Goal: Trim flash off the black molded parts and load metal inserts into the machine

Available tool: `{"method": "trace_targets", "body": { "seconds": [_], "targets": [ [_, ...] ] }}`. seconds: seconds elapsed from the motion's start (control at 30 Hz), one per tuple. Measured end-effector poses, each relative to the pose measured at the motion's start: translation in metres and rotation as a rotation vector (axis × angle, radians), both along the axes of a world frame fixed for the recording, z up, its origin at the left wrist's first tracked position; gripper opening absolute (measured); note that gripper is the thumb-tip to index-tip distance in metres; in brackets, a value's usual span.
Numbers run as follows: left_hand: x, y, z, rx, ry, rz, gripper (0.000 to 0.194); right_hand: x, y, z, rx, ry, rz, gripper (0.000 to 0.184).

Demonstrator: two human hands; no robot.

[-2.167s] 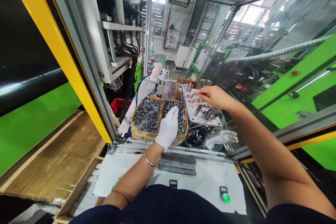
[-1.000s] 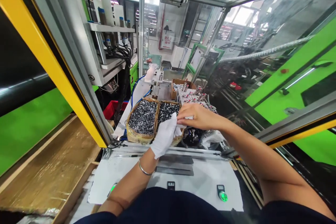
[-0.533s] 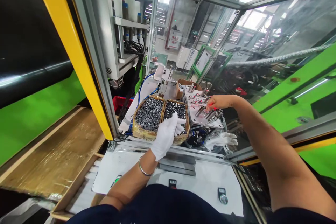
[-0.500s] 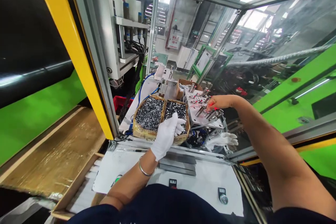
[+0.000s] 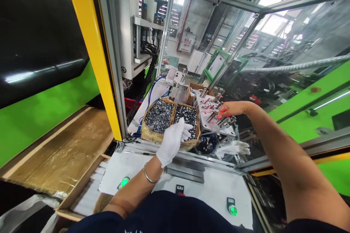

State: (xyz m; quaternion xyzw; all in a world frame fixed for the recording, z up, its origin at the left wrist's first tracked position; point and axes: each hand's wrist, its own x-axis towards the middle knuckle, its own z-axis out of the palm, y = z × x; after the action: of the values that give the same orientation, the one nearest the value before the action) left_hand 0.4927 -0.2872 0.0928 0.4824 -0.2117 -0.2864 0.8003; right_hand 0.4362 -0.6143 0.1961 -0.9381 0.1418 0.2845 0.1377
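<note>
Two hands [image 5: 172, 141] [image 5: 229, 108], one bangle [image 5: 147, 173], two green buttons [image 5: 124, 182] [image 5: 233, 210] show.

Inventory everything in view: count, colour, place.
Parts bins: two, brownish, side by side at centre
Small parts: uncountable, grey and black, inside the bins
Fixture plate: one, silvery, right of the bins
Cardboard box: one, brown, beyond the bins
Loose glove: one, white, beside the fixture plate
Lit buttons: two, green, near panel
Upright post: one, yellow, left
Machine panels: several, green, far left and right
Wall sign: one, white and red, background
Bracelet: one, silver, left wrist
Left hand: one, white-gloved, at the right bin
Right hand: one, bare, at the fixture plate's posts
</note>
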Motion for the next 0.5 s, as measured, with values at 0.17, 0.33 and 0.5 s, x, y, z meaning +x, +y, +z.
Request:
{"method": "trace_targets", "body": {
  "seconds": [0.17, 0.33, 0.5],
  "targets": [
    [-0.001, 0.005, 0.003, 0.002, -0.004, 0.030, 0.065, 0.005, 0.009, 0.001, -0.064, 0.015, -0.014, 0.040],
    [-0.002, 0.015, 0.000, 0.040, 0.016, 0.065, 0.065, 0.010, 0.019, 0.006, -0.098, 0.016, -0.064, 0.034],
    [0.008, 0.072, -0.031, 0.233, -0.133, 0.228, 0.057, -0.026, 0.051, 0.032, -0.189, -0.334, -0.149, 0.044]
  ]
}}
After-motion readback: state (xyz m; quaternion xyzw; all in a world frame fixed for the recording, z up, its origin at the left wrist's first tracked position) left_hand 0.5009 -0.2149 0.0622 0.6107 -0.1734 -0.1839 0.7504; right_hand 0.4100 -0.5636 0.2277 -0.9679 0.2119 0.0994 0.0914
